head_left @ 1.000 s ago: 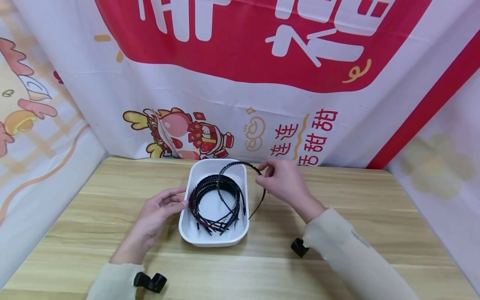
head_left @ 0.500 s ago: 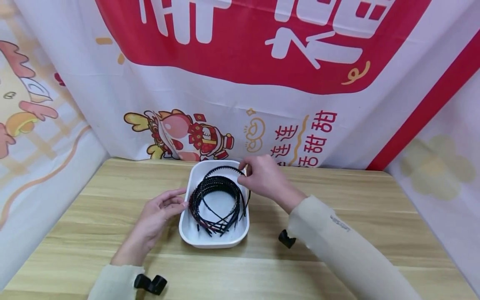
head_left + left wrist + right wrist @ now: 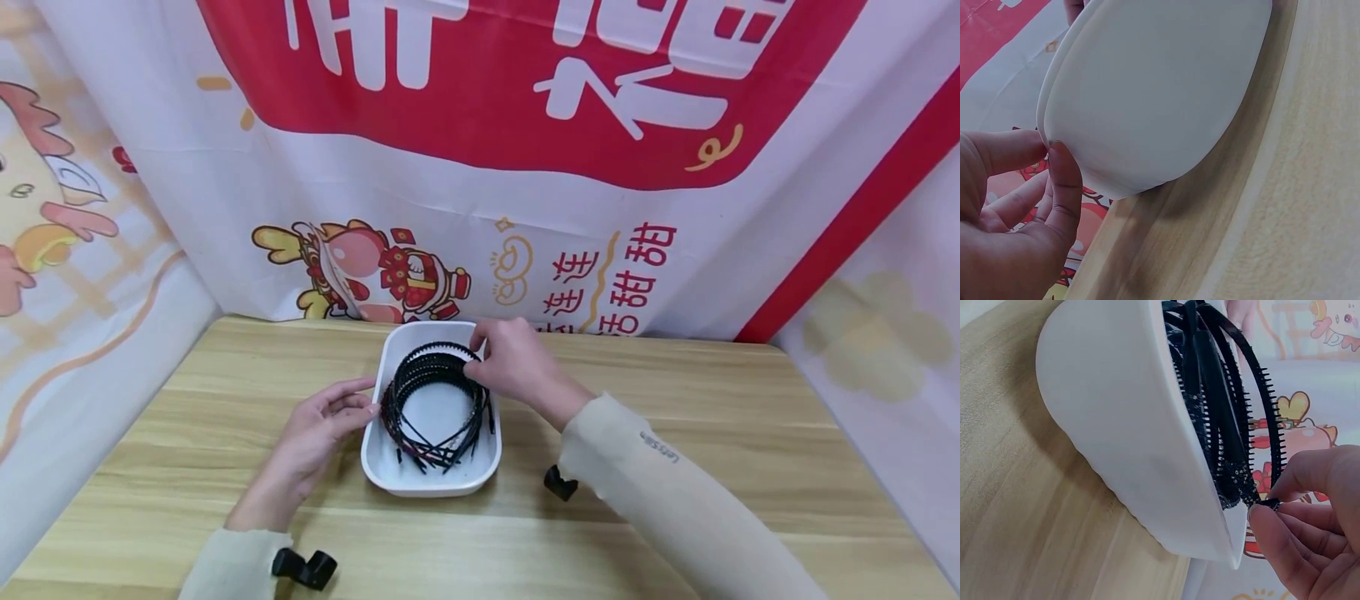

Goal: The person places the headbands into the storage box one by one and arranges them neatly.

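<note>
A white plastic tub (image 3: 431, 487) holds several black toothed headbands (image 3: 392, 407), stacked in a ring with their ends crossing. My left hand (image 3: 318, 433) pinches the tub's left rim; the left wrist view shows the thumb and a fingertip of this hand (image 3: 1029, 212) on the rim. Over the tub's far right corner, my right hand (image 3: 513, 358) pinches one headband at the top of the stack. In the right wrist view that toothed headband (image 3: 1269, 406) arches above the others, and some bands below carry shiny specks. The right fingers hide part of the stack.
The tub stands on a wood-grain table (image 3: 637, 392), near its back edge. Behind hangs a white and red printed cloth (image 3: 480, 200), with more printed cloth at both sides. A black clip (image 3: 303, 568) sits at the left cuff, another black piece (image 3: 560, 483) by the right one.
My right hand has moved left and brought its headband from beyond the tub's right rim down onto the stack. The left hand keeps its place on the rim.
</note>
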`<state>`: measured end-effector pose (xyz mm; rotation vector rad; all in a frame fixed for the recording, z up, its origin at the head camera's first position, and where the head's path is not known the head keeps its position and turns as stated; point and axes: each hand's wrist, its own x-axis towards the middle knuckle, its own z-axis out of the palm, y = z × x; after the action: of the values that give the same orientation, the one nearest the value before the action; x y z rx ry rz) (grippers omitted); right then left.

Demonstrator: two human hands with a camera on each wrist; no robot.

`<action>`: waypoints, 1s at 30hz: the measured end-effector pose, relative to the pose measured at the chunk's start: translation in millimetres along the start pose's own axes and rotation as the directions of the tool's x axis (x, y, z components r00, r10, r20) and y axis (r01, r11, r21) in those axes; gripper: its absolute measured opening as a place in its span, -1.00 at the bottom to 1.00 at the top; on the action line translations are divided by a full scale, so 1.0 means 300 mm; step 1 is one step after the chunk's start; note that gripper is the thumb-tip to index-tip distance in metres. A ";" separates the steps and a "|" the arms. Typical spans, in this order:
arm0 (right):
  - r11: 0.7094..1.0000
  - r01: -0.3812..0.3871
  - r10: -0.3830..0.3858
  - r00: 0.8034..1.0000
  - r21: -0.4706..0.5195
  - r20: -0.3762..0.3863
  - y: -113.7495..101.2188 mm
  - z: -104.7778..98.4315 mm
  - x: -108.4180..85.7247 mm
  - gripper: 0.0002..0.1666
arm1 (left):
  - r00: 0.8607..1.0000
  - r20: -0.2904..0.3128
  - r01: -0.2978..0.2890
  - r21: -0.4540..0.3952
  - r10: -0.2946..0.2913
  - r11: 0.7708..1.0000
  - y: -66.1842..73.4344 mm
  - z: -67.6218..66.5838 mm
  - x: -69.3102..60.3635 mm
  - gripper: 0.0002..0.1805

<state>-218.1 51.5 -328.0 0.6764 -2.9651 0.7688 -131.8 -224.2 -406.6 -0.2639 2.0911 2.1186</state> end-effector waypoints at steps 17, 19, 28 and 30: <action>0.998 -0.003 0.003 1.000 0.069 -0.001 0.044 0.059 -0.004 -0.85 | 1.000 -0.009 0.017 0.033 -0.017 0.999 -0.009 0.004 -0.004 -0.31; 0.995 -0.003 0.004 1.000 0.099 -0.015 0.056 0.065 -0.005 -0.87 | 1.000 -0.010 0.017 0.030 -0.017 0.999 -0.008 0.004 -0.003 -0.32; 0.922 -0.112 0.133 0.990 0.370 -0.034 0.091 0.093 -0.027 -0.92 | 1.000 -0.008 0.010 0.023 -0.010 1.000 -0.004 0.003 -0.001 -0.32; 0.900 -0.141 0.168 0.985 0.413 -0.030 0.093 0.099 -0.032 -0.91 | 1.000 -0.007 0.007 0.023 -0.007 1.000 -0.003 0.002 -0.002 -0.32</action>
<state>-217.7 63.6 -368.2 0.4085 -2.8420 1.4230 -131.1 -223.7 -407.4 -0.2761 2.1143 2.0914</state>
